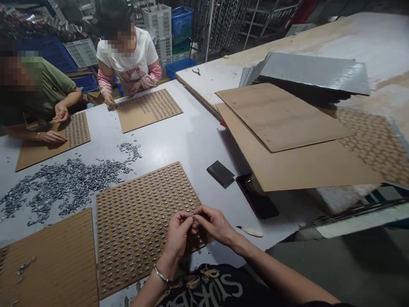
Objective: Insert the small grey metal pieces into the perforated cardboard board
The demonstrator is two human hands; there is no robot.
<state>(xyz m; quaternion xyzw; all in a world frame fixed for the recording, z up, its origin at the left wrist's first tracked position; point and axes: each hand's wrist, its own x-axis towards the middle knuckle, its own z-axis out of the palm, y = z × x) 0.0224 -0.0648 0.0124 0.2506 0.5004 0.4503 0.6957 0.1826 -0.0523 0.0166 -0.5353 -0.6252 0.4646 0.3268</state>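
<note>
My left hand [177, 237] and my right hand [214, 222] meet over the near right corner of a brown perforated board [140, 221] whose slots hold small metal pieces. Both hands pinch one tiny silvery piece [193, 217] between their fingertips. A bracelet sits on my left wrist. A heap of loose metal pieces [60, 181] lies on the grey table to the left of the board.
Another brown board [47, 264] lies at the near left. Two other people work at their own boards [148, 110] across the table. Large cardboard sheets [281, 123], a dark pad [220, 173], a black tray [257, 198] and a small knife [251, 232] lie to the right.
</note>
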